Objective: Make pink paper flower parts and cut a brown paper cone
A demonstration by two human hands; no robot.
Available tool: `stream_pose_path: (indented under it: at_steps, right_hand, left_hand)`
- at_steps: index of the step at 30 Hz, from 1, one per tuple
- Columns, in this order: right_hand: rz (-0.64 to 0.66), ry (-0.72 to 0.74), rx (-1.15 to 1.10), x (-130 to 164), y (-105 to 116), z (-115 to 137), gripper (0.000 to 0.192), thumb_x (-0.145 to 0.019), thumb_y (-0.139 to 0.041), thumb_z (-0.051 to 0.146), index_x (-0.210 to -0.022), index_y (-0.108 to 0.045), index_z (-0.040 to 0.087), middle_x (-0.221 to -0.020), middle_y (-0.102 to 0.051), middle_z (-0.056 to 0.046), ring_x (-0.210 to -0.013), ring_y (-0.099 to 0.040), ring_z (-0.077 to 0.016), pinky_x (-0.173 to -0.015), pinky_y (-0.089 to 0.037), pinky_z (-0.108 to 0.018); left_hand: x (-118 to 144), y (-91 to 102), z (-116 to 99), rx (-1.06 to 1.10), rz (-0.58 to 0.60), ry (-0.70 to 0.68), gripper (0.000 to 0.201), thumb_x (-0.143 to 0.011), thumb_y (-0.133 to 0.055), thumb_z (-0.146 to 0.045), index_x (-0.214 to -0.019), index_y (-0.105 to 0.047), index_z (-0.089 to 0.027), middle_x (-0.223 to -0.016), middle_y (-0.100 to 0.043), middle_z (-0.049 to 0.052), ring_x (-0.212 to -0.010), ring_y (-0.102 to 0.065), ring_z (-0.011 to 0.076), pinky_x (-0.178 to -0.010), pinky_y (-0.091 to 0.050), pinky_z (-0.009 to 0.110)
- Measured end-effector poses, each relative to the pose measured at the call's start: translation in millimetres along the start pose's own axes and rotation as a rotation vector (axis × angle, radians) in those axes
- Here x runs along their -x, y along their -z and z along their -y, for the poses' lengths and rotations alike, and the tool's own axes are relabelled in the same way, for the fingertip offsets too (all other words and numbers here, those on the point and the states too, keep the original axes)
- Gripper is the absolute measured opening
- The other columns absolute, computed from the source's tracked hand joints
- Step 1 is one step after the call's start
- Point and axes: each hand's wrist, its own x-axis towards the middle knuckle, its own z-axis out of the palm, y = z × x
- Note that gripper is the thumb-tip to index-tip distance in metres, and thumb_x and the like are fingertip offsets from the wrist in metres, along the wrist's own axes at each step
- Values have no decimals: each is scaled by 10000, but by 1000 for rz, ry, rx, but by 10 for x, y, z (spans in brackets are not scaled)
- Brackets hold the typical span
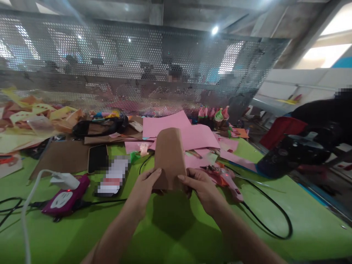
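Note:
My left hand (143, 187) and my right hand (200, 185) together hold a piece of brown card (169, 156), bent into a rounded, tube-like shape and raised above the green table (170, 238). Each hand grips one lower side of the card, thumbs on the front. A hot glue gun (228, 179) with a black cable lies on the table just right of my right hand. Pink paper sheets (192, 134) lie behind the card.
A magenta power strip (64, 198) with a white plug and cable sits at the left. A black phone (97, 157) and flat brown card (62, 157) lie beyond it. Coloured paper scraps pile at far left. A perforated metal screen (137, 69) backs the table. Another person in dark clothing (310, 139) sits at right.

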Motion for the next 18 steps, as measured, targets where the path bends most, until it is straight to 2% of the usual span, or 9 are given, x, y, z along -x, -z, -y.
stream_pose_path:
  at_steps: [3, 7, 14, 18]
  right_hand:
    - [2, -24, -33, -8, 32, -33, 305, -741, -727, 397, -635, -569, 158, -521, -534, 28, -443, -445, -83, -416, -326, -205]
    - [8, -37, -56, -16, 52, -54, 287, -756, -729, 384, -653, -588, 156, -533, -519, 31, -458, -446, -80, -418, -315, -199]
    - [-8, -55, -56, -30, 36, -69, 322, -784, -713, 381, -600, -572, 157, -510, -529, 25, -441, -446, -77, -413, -306, -201]
    - [-24, -70, -52, -33, 43, -87, 325, -790, -705, 396, -610, -576, 159, -505, -527, 28, -433, -446, -81, -410, -305, -206]
  left_hand:
    - [-13, 65, -4, 41, -7, 16, 302, -745, -683, -427, -832, -682, -138, -690, -657, 28, -542, -580, 131, -492, -447, 237]
    - [-21, 118, -35, 27, 49, 2, 264, -745, -682, -404, -737, -659, -142, -633, -602, 0, -525, -538, 108, -484, -422, 222]
    - [-41, 144, -25, 10, 63, -9, 261, -750, -682, -386, -654, -606, -155, -577, -520, -37, -500, -493, 83, -465, -422, 199]
    - [-68, 149, -12, 4, 69, -15, 260, -748, -677, -389, -667, -619, -149, -573, -527, -34, -483, -494, 86, -458, -440, 209]
